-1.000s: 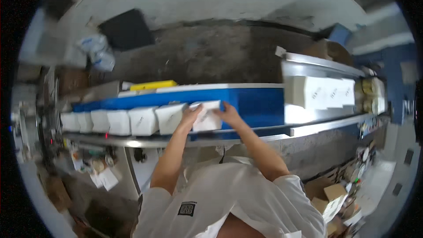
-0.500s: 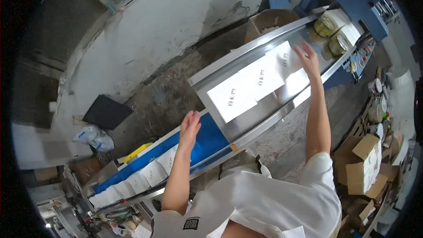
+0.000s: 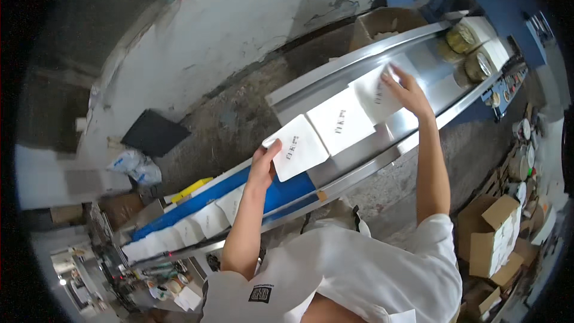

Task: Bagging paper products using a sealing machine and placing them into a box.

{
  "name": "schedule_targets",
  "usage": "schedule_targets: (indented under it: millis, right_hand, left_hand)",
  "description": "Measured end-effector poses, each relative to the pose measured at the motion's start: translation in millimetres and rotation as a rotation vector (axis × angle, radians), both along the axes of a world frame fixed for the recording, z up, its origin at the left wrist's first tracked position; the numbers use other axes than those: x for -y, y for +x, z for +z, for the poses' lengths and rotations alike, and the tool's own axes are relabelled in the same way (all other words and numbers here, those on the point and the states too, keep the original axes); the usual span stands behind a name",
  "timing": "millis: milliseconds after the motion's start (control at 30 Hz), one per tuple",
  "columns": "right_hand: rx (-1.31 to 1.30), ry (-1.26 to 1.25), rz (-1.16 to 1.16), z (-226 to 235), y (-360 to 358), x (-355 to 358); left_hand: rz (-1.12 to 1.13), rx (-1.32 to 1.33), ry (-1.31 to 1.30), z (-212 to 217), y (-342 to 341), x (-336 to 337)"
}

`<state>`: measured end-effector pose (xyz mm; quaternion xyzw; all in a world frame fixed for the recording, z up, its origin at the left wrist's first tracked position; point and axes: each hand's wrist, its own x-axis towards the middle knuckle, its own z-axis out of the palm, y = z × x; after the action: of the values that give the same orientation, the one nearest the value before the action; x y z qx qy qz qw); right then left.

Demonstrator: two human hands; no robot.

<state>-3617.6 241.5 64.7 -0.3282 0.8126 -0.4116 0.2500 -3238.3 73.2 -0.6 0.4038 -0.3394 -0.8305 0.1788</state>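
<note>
White, the near-left box (image 3: pixel 302 149) touches your left hand (image 3: pixel 262 166). Your right hand (image 3: pixel 409 94), well apart, touches the far-right box (image 3: pixel 371 94); whether either grips, I cannot tell.

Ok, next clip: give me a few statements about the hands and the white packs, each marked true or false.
1. The left hand touches the left-end pack of the row of three on the metal surface. True.
2. The right hand is on the blue belt. False: the right hand is at the right-end pack.
3. A yellow object lies along the far side of the blue belt. True.
4. Both hands hold the middle pack. False: neither touches the middle pack.
</note>
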Motion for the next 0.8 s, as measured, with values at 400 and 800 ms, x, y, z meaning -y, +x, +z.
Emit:
schedule_targets:
  millis: [400,800]
  right_hand:
    - [1.042,-0.028,0.259,-72.7,359.0,99.2]
    - [0.917,0.329,0.191,-194.3,399.9,104.7]
  left_hand:
    - [0.070,-0.078,-0.119,-14.0,199.4,43.4]
    - [0.077,0.335,0.057,-136.1,191.3,7.9]
